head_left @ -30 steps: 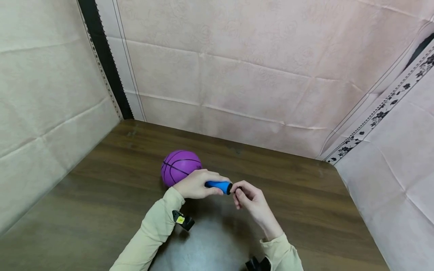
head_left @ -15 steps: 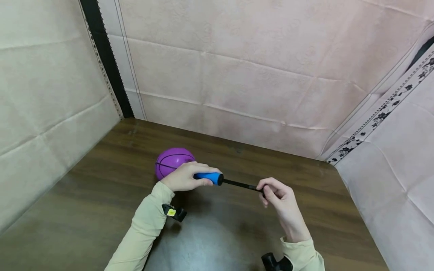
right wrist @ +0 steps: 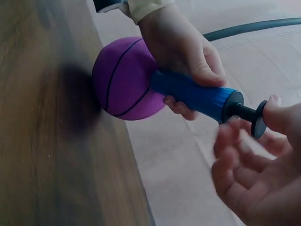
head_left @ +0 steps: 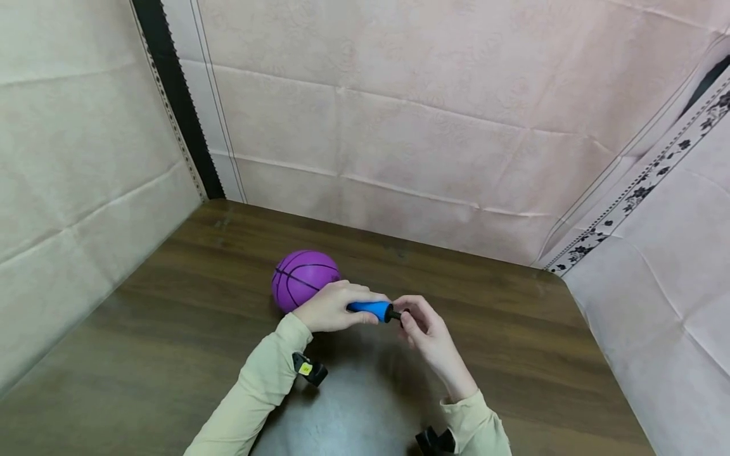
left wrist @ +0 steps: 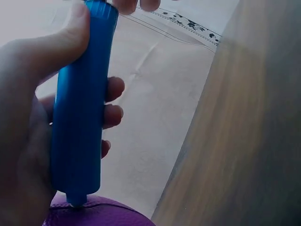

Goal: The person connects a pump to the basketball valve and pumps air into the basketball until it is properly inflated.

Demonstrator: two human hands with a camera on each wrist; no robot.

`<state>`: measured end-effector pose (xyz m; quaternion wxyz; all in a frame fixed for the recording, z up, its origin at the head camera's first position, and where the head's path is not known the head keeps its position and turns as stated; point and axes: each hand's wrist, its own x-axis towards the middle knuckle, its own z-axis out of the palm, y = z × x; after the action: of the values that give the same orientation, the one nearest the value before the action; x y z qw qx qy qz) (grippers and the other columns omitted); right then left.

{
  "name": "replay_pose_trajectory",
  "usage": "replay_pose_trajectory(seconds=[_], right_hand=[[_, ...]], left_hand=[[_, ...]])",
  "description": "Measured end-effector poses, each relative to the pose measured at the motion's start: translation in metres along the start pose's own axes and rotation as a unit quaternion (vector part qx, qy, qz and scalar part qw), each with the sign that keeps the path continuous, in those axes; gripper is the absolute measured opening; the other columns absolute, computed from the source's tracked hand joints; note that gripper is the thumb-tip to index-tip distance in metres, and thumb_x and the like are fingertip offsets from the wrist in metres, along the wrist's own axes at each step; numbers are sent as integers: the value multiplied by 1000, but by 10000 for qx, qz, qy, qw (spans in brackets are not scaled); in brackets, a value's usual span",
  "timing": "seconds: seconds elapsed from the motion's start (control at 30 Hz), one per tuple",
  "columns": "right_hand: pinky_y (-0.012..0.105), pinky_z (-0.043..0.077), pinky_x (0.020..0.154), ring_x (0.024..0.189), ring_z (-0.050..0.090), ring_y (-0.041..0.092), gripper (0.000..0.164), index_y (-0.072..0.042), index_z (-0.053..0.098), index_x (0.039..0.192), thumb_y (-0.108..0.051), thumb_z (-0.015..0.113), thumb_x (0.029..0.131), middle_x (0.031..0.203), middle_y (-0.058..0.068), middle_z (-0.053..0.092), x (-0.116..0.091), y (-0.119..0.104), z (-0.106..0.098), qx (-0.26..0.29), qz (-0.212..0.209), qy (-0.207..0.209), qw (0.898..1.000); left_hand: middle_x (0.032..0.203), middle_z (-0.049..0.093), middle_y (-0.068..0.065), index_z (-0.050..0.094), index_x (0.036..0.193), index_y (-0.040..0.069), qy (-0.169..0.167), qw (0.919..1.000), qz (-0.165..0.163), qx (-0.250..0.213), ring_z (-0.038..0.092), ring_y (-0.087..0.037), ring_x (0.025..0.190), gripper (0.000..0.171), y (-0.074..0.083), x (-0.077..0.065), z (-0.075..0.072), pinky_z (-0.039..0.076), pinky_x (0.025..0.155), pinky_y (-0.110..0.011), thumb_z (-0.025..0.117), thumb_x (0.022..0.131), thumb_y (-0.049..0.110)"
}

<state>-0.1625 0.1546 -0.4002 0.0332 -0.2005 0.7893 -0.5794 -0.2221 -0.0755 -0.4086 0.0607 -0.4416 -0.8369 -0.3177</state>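
Observation:
My left hand [head_left: 336, 308] grips the blue barrel of a small hand pump [left wrist: 80, 108], fingers wrapped round it. The pump's nozzle end meets a purple ball with black basketball lines [head_left: 305, 278], which sits on the table just beyond the left hand. In the right wrist view the pump [right wrist: 193, 94] lies slanted, its black plunger handle [right wrist: 258, 119] standing a short way out of the barrel. The thumb and fingers of my right hand [head_left: 429, 332] pinch that handle. Part of the ball is hidden behind the left hand.
The brown wood-grain table [head_left: 171, 304] spreads around both hands. Pale cloth [head_left: 399, 126] walls it in at the back and on both sides. A black wrist camera [head_left: 310, 370] is strapped to the left sleeve, and another [head_left: 433, 441] to the right.
The right hand drew the plunger far out to the right, then moved back left, so only a short length of rod shows. The left hand and ball shifted slightly left and back.

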Motion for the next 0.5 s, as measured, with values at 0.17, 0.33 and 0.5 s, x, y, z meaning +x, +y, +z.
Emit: replay_pose_trajectory(seconds=[0.17, 0.33, 0.5], right_hand=[[27, 50, 64, 79, 58, 13, 38, -17, 46, 131, -25, 61, 96, 111, 14, 62, 0, -2, 9, -817, 489, 272, 9951], [23, 50, 66, 71, 62, 13, 41, -23, 54, 119, -28, 76, 84, 86, 5, 67, 1, 1, 23, -1251, 429, 1018, 9860], [25, 49, 59, 65, 67, 26, 27, -20, 61, 108, -20, 76, 84, 77, 5, 64, 0, 2, 23, -1069, 527, 1480, 9818]], left_hand=[[102, 68, 8, 64, 125, 26, 93, 9992, 156, 342, 60, -6, 94, 38, -1, 1, 8, 42, 87, -30, 66, 89, 39], [113, 67, 7, 64, 125, 27, 23, 9948, 17, 1016, 57, -11, 109, 41, 4, 3, 3, 35, 100, -39, 68, 88, 43], [120, 65, 2, 68, 121, 28, 383, 9768, -1140, 1771, 50, -20, 122, 50, 5, -3, -14, 22, 109, -56, 78, 76, 48]])
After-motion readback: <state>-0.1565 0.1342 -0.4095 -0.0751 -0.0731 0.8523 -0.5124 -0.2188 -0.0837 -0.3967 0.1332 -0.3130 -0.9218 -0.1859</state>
